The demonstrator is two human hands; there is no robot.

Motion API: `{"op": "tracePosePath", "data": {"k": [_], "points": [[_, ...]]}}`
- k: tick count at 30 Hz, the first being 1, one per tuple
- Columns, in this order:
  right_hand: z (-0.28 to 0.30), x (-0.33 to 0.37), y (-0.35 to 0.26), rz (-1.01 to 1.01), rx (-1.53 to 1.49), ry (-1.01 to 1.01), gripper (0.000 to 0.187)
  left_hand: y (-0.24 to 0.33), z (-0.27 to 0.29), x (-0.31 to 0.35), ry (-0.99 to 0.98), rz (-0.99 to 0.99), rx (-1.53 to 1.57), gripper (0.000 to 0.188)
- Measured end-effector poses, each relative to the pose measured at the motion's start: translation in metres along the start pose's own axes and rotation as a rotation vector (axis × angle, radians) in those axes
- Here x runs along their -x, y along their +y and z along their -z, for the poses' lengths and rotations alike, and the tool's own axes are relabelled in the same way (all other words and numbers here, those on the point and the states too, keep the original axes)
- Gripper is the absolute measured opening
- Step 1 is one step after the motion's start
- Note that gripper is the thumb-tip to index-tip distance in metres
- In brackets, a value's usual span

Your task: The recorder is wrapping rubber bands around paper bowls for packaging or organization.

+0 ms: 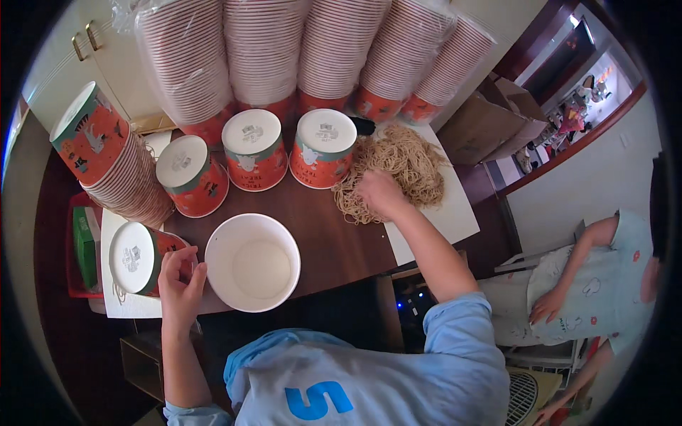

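An orange paper bucket with its white inside facing up (pixel 227 273) stands at the table's front edge. Just left of it is my left hand (pixel 179 284), fingers curved and apart, with nothing visible between them. Close to those fingertips lies a tilted orange bucket (pixel 130 257), its white base showing. My right hand (pixel 380 193) reaches into a tangled heap of beige cords (pixel 415 160) at the table's right, fingers closed down on some cords. Three upside-down orange buckets, left (pixel 206 188), middle (pixel 259 167) and right (pixel 323 165), stand in a row behind.
Tall plastic-wrapped stacks of paper buckets (pixel 263 50) line the back. Another nested stack (pixel 117 170) leans at the left, above a red crate (pixel 76 245) holding a green box (pixel 87 241). Right stand a cardboard carton (pixel 486 117) and a seated person (pixel 604 284).
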State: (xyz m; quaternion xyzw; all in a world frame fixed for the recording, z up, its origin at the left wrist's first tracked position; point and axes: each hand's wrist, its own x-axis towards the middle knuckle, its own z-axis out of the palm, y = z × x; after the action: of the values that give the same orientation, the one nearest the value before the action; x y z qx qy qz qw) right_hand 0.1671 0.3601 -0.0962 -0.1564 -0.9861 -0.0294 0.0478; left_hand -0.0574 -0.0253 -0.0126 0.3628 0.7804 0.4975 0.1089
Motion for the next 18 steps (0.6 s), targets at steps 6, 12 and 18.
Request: {"op": "tracePosePath", "data": {"k": [6, 12, 18], "points": [[0.052, 0.003, 0.015, -0.391, -0.540, 0.354, 0.007, 0.012, -0.001, -0.005, -0.006, -0.085, -0.011, 0.025], [0.119, 0.003, 0.029, -0.419, -1.153, 0.562, 0.006, 0.043, -0.008, -0.019, 0.003, -0.203, -0.037, 0.023], [0.170, 0.000, 0.035, -0.489, -1.636, 0.461, 0.005, 0.074, -0.024, -0.045, -0.142, -0.271, 0.041, 0.021]]}}
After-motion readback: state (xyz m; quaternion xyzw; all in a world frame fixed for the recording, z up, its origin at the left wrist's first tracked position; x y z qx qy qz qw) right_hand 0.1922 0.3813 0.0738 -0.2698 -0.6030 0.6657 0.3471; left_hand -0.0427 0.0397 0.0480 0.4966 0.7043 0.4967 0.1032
